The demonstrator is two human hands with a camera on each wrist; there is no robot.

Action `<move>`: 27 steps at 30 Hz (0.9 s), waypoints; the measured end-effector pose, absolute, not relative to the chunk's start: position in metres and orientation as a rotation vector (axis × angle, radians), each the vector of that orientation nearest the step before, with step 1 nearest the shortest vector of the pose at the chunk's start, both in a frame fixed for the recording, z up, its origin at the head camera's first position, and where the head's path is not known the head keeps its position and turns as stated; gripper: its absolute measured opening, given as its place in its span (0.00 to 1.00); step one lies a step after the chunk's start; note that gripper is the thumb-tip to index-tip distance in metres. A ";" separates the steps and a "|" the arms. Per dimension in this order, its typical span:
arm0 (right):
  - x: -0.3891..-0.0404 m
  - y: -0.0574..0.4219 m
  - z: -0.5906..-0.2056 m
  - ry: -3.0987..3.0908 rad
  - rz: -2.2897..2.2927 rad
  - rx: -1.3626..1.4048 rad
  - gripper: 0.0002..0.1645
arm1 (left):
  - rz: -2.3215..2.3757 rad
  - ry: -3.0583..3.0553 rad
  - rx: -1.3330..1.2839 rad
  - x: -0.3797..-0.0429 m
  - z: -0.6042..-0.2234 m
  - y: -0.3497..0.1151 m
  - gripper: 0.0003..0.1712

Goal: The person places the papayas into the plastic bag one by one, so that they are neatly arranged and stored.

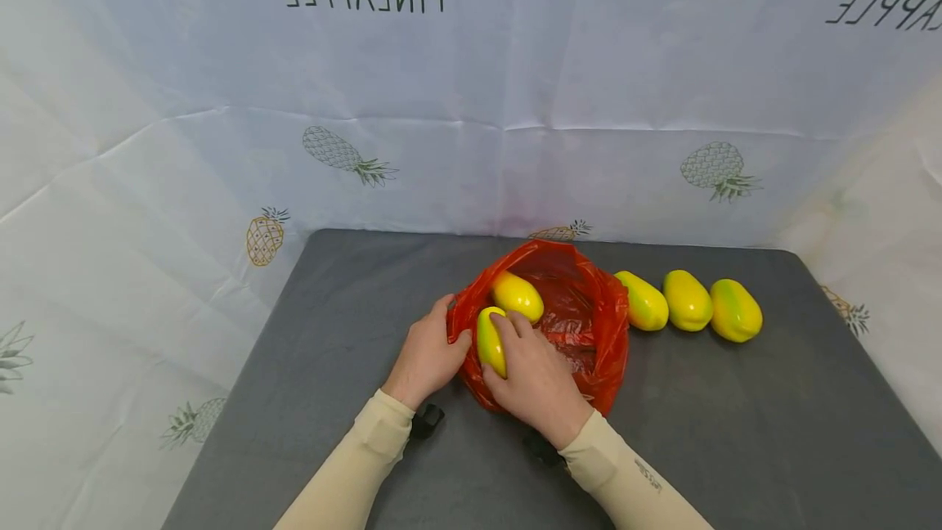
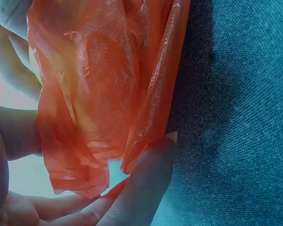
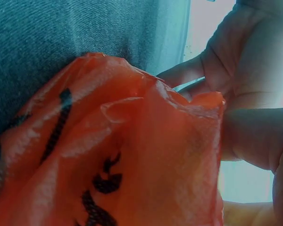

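Observation:
A red plastic bag (image 1: 607,342) stands on the table with its mouth spread open upward. My left hand (image 1: 432,350) grips its left rim, and in the left wrist view the fingers (image 2: 146,181) lie against the thin red plastic. Over the bag's mouth, my right hand (image 1: 533,370) holds a yellow-green mango (image 1: 489,342), thumb on the near side and fingers over the top. Another yellow mango (image 1: 518,296) rests inside the bag, just behind the held one. In the right wrist view the bag's printed side (image 3: 132,141) hides most of what the right hand holds.
Right of the bag, three more mangoes stand in a row: one (image 1: 644,303) close against the bag, a middle one (image 1: 688,301) and an outer one (image 1: 737,311). The dark grey table (image 1: 736,432) ends at a pineapple-print curtain (image 1: 471,178) behind.

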State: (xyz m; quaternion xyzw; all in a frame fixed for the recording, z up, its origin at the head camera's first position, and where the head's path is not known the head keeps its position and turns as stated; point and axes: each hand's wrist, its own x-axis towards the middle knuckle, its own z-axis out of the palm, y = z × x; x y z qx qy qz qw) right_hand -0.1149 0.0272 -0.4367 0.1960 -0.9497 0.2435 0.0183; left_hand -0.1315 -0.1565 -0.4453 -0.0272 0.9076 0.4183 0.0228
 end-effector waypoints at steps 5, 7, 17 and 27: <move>-0.116 0.026 -0.440 -2.952 0.760 0.618 0.44 | 1.301 2.810 -0.083 -0.131 -0.446 -0.157 0.42; -0.117 0.025 -0.440 -2.948 0.759 0.616 0.44 | 1.301 2.809 -0.088 -0.131 -0.445 -0.156 0.42; -0.118 0.024 -0.445 -2.928 0.762 0.633 0.44 | 1.292 2.812 -0.071 -0.131 -0.445 -0.156 0.42; -0.118 0.024 -0.449 -2.937 0.734 0.644 0.45 | 1.294 2.813 -0.066 -0.131 -0.446 -0.157 0.42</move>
